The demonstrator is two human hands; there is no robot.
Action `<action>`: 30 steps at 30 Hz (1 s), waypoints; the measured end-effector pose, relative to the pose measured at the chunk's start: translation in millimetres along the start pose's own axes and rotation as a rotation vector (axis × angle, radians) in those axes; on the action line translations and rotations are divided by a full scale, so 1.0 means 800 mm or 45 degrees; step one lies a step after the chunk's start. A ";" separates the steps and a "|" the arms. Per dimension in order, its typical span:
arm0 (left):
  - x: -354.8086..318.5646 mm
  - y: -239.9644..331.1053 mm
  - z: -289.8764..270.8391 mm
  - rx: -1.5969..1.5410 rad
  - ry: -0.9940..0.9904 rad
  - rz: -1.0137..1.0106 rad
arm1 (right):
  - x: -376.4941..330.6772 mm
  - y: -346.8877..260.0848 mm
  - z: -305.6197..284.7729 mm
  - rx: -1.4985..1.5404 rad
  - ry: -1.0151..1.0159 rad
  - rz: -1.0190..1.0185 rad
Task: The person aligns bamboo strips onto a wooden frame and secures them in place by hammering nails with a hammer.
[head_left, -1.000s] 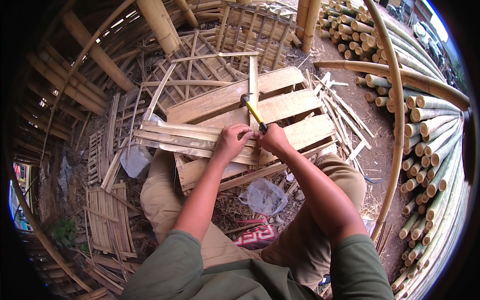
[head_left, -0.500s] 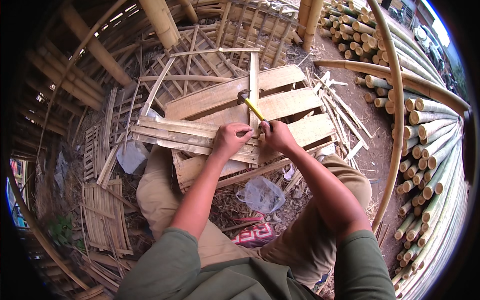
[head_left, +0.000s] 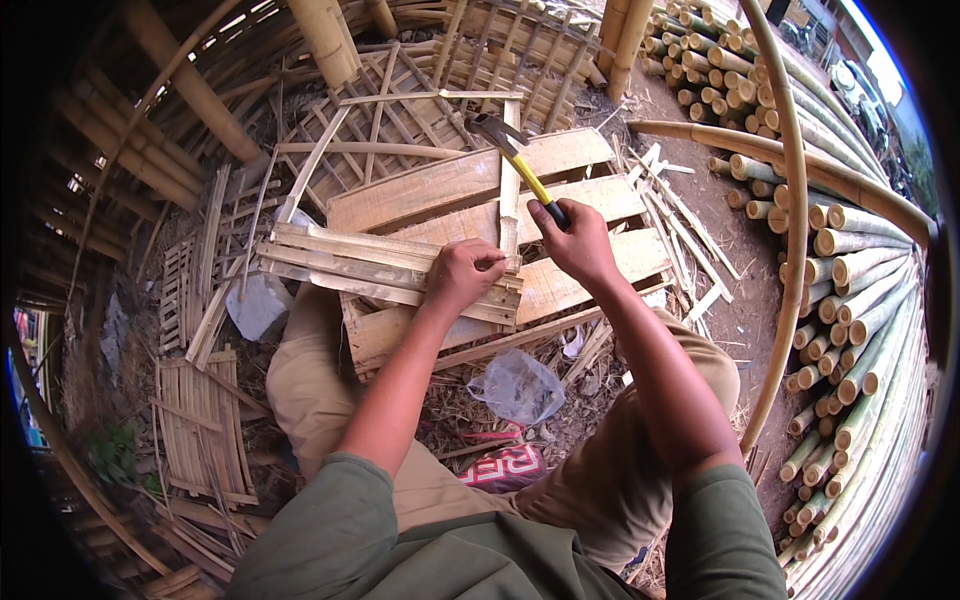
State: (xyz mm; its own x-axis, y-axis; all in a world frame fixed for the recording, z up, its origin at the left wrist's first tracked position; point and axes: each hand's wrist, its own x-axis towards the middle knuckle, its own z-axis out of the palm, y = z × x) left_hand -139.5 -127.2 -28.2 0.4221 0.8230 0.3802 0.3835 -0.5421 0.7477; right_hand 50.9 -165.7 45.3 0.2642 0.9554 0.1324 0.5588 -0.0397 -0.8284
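Note:
My right hand (head_left: 578,240) is wrapped round the black grip of a hammer (head_left: 530,172) with a yellow shaft, its dark head up and to the left over the planks. With fingers pinched, my left hand (head_left: 466,275) rests at the corner where bamboo slats (head_left: 350,257) meet an upright slat (head_left: 510,180). Whatever is between those fingertips is too small to make out; it may be hidden by them. The slats form part of a bamboo frame (head_left: 322,160) lying across a low wooden plank platform (head_left: 590,205).
Cut bamboo poles (head_left: 860,270) are stacked along the right behind a curved pole (head_left: 790,230). Loose strips (head_left: 690,235) lie beside the platform. A clear plastic bag (head_left: 518,387) sits on the ground between my legs. Slatted bamboo panels (head_left: 205,425) lie at left.
The hammer has risen, swinging up and away from the slat corner with my right hand. My left hand stays pinched at nearly the same spot.

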 end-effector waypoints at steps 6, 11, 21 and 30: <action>0.000 0.006 -0.001 0.005 -0.053 -0.068 | -0.027 0.027 -0.012 0.046 -0.136 0.010; 0.000 0.001 0.001 -0.016 -0.020 -0.066 | -0.063 0.032 -0.021 -0.087 -0.121 0.036; 0.001 0.013 -0.005 0.100 -0.095 -0.187 | -0.110 0.023 -0.060 -0.584 -0.262 -0.070; 0.002 0.016 -0.002 0.139 -0.109 -0.205 | -0.110 0.030 -0.056 -0.616 -0.248 -0.137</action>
State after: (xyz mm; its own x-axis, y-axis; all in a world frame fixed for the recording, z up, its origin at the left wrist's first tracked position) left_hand -135.2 -132.6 -17.6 0.4142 0.8858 0.2093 0.5368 -0.4234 0.7298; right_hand 76.5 -264.1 37.8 0.0606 0.9963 0.0612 0.8857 -0.0254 -0.4636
